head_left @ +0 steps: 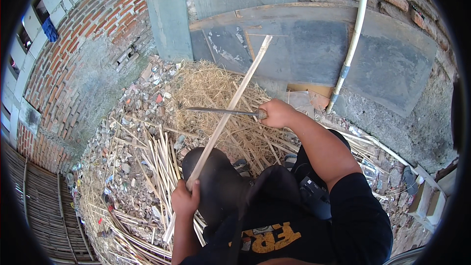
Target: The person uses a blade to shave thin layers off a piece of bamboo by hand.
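Note:
A long, pale bamboo strip slants up and away across my knee. Its lower part is gripped by my left hand, with the fingers wrapped round it and the thumb along its edge. My right hand is closed round the short handle of a long knife. The blade points left and crosses the strip around its middle; whether it cuts into the strip I cannot tell. Below the knife, a heap of straw-coloured shavings covers the ground in front of my feet.
Split bamboo strips lie piled on stony rubble to my left. Dark boards lean on the wall ahead, beside a pale upright pipe. A brick wall stands at left, a bamboo-slat panel below it.

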Action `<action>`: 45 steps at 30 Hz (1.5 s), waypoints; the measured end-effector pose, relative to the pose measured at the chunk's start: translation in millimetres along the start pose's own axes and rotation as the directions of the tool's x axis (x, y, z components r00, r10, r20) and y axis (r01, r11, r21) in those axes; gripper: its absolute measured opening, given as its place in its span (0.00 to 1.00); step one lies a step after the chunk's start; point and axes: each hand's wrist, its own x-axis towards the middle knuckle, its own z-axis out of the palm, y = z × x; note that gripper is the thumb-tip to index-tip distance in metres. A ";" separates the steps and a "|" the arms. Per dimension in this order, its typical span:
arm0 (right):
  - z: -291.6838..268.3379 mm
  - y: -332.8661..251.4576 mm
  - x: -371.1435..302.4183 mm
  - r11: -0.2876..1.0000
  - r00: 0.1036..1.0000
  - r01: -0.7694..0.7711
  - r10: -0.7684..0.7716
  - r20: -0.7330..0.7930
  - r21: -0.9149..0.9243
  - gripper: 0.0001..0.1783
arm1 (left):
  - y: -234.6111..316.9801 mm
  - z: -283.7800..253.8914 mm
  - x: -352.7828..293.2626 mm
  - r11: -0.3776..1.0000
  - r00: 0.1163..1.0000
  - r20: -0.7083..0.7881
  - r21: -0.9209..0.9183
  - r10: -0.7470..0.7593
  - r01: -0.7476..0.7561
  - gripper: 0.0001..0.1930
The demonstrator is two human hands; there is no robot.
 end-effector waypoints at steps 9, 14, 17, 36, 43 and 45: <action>-7.7 15.3 4.5 0.999 0.999 -0.050 0.050 -0.011 -0.021 0.18 | 0.8 -1.1 1.4 1.000 0.998 0.049 -0.001 -0.027 0.027 0.24; -0.3 15.7 8.8 0.992 0.975 -0.125 0.125 -0.184 0.012 0.17 | -1.9 -4.2 2.6 0.999 0.996 0.084 0.035 -0.039 0.036 0.23; 1.7 -8.9 2.6 0.992 0.988 -0.122 0.124 -0.090 0.023 0.17 | -4.3 -3.2 0.1 1.000 0.999 0.053 -0.005 -0.008 0.008 0.25; 6.8 -42.5 -6.5 0.966 0.990 0.116 -0.095 0.100 -0.230 0.14 | -7.4 2.7 1.3 1.000 0.999 0.052 -0.016 -0.016 0.017 0.22; -19.6 33.0 15.3 0.974 0.949 -0.201 0.219 -0.228 0.102 0.20 | -1.7 -2.0 1.1 0.999 0.998 0.055 0.002 -0.038 0.038 0.22; -27.4 34.9 13.8 0.934 0.934 -0.275 0.316 -0.167 0.228 0.24 | -9.0 3.4 -0.2 1.000 0.998 0.058 -0.027 -0.002 0.004 0.22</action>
